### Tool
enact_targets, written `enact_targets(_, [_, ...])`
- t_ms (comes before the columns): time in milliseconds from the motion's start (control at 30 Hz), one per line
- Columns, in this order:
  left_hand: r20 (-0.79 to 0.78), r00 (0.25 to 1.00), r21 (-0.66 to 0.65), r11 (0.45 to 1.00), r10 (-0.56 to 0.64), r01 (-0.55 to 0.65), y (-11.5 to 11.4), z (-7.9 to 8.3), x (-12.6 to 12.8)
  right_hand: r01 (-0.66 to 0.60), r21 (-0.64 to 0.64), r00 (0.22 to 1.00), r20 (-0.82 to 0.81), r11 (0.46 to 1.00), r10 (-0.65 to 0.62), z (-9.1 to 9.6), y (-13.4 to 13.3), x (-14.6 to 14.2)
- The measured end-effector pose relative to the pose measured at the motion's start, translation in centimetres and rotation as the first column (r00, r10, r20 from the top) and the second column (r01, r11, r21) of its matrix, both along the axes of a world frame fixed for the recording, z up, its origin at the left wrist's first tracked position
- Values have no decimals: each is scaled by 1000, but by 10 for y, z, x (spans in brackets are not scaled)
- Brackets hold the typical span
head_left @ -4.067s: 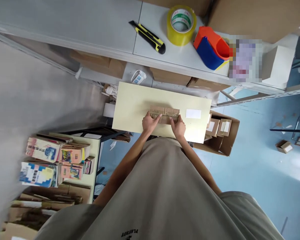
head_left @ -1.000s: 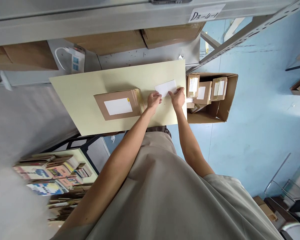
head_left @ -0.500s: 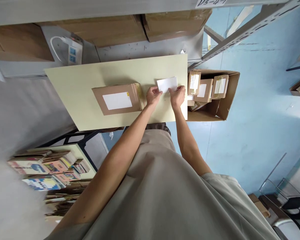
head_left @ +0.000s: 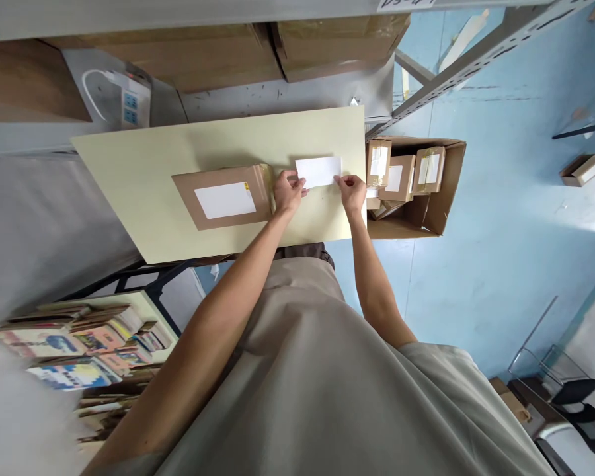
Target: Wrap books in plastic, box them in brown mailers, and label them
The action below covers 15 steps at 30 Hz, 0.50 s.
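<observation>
A white label (head_left: 318, 171) is held just above the pale yellow board (head_left: 143, 165). My left hand (head_left: 287, 192) pinches its left corner and my right hand (head_left: 351, 192) pinches its right corner. To the left of my left hand lies a taped brown parcel (head_left: 221, 196) with a white label stuck on its top face. The parcel's right end touches my left hand.
An open carton (head_left: 446, 192) with several small labelled parcels stands on the blue floor right of the board. Brown boxes (head_left: 337, 46) and a power strip (head_left: 129, 106) sit under the grey shelf behind. Stacked books (head_left: 79, 344) lie at lower left.
The parcel was turned over and now lies label up on the left. Both hands moved right to the loose white label, lifted it off the board and spread to its two corners.
</observation>
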<state>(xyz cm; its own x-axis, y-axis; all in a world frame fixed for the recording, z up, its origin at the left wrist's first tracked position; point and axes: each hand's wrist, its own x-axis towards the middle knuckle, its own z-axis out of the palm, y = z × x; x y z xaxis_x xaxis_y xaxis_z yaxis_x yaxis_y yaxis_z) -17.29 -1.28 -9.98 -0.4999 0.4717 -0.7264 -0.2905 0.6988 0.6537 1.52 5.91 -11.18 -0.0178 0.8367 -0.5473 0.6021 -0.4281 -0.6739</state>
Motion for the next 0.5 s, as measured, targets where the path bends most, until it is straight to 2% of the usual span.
enact_targets(167, [-70,993,20,995,-97,99,-8,9,-1,1,7,998,-55,1000,-1,5,-3,4])
enact_targets(267, [-244,952,30,980,-185,198,-12,13,1,-4,37,999,-46,999,6,3,-5,4])
enact_targets(367, [-407,887,63,962,-217,264,-15,15,3,-41,70,999,-21,997,42,1,-6,5])
enact_targets(500, [-399,894,127,954,-202,272,-15,14,7,-94,212,993,87,973,78,4,-8,7])
